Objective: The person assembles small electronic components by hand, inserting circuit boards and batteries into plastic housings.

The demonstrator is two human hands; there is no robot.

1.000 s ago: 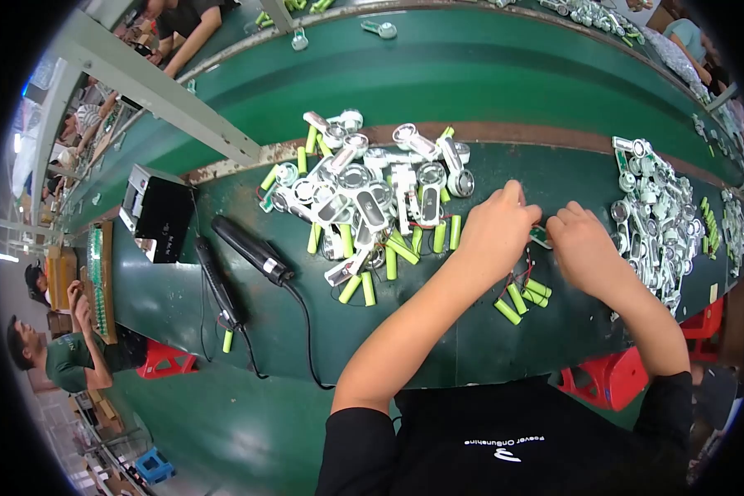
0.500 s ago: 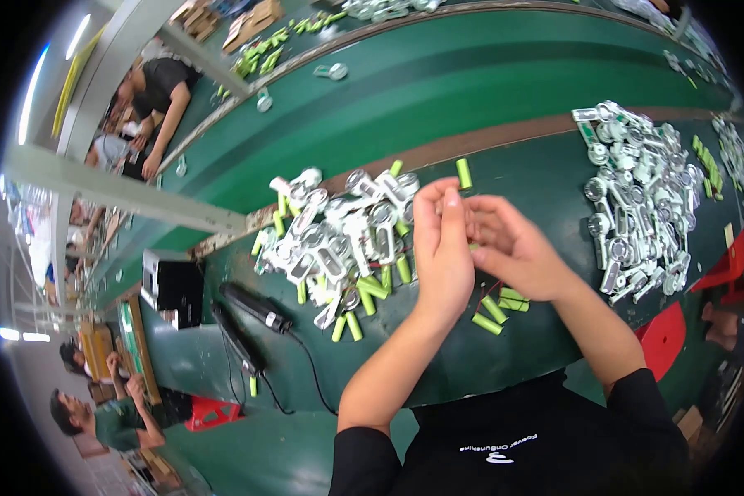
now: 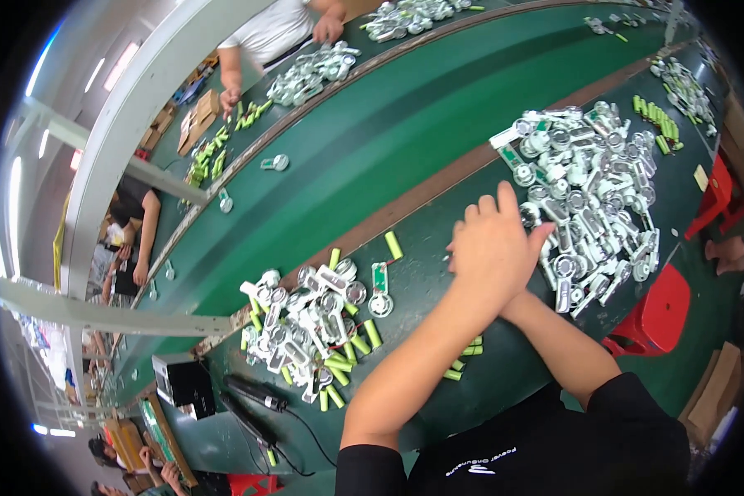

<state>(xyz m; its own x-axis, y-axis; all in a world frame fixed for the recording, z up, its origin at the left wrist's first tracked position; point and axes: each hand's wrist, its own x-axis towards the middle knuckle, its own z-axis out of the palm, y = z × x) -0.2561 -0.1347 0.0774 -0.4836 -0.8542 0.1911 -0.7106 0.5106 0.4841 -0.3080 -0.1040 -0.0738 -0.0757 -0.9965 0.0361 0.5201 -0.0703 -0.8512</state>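
Note:
My left hand (image 3: 496,248) reaches across my right forearm to the near-left edge of a large heap of white plastic device parts (image 3: 599,198). Its thumb and forefinger are apart around a round part there, with no grip visible. Beneath it, my right hand (image 3: 450,250) is mostly hidden; only fingertips show, and what they hold cannot be seen. Left of the hands lies a white part with an exposed green circuit board (image 3: 379,289), beside a yellow-green battery cell (image 3: 394,245). More cells (image 3: 463,364) lie partly behind my left forearm.
A smaller heap of white parts and cells (image 3: 306,322) lies to the left. Two black corded tools (image 3: 252,413) and a black-and-white box (image 3: 183,384) are at the far left. A green conveyor belt (image 3: 339,157) runs beyond a raised ledge. A red stool (image 3: 657,314) stands right.
My hands, held together before, now cross, the left over the right. The left has moved to the large heap. The view has shifted right, and the part with the circuit board now shows.

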